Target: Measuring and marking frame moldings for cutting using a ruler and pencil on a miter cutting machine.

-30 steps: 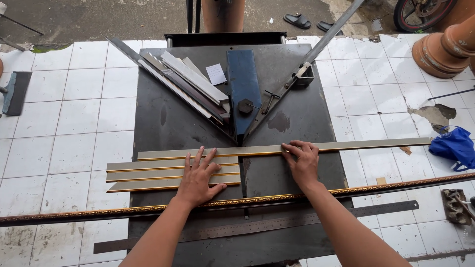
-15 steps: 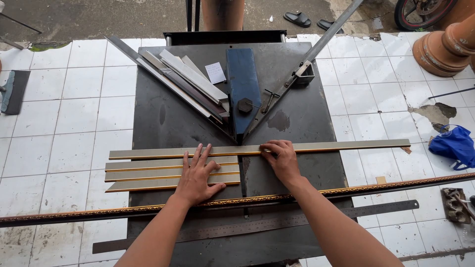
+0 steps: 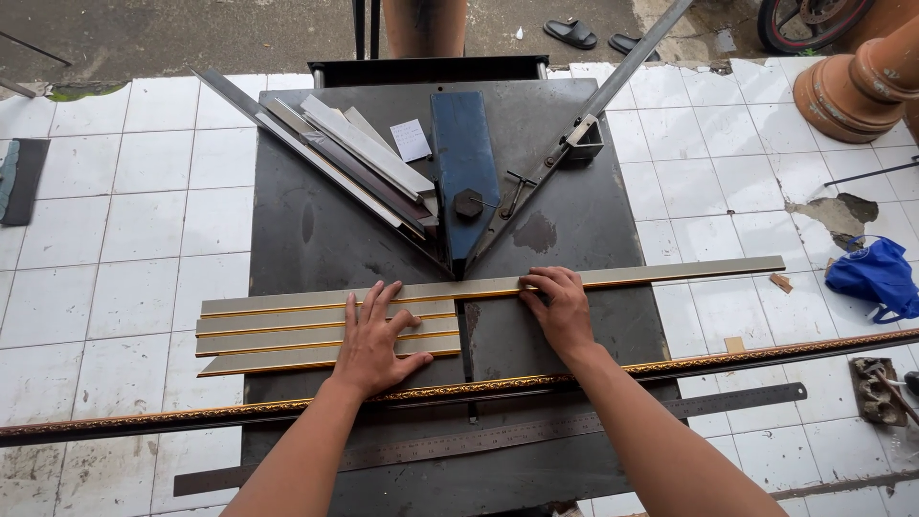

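My left hand (image 3: 371,341) lies flat, fingers spread, on a stack of short grey moulding strips with gold edges (image 3: 258,338) on the black cutter table (image 3: 316,230). My right hand (image 3: 560,308) presses fingertips on one long grey moulding strip (image 3: 689,273) that reaches right past the table edge. That long strip runs across just below the tip of the blue V-shaped blade guard (image 3: 463,163). Neither hand grips anything; both rest on top of the strips.
Offcut strips (image 3: 359,158) lie along the left fence. A long ornate gold-and-black moulding (image 3: 766,356) and a steel ruler (image 3: 593,426) cross near me. A blue cloth (image 3: 876,276) and small tool (image 3: 873,388) lie right on the white tiles; terracotta pots (image 3: 857,81) at far right.
The long strip has slid left under my right hand, which moved left with it. My left hand stays on the short strips.
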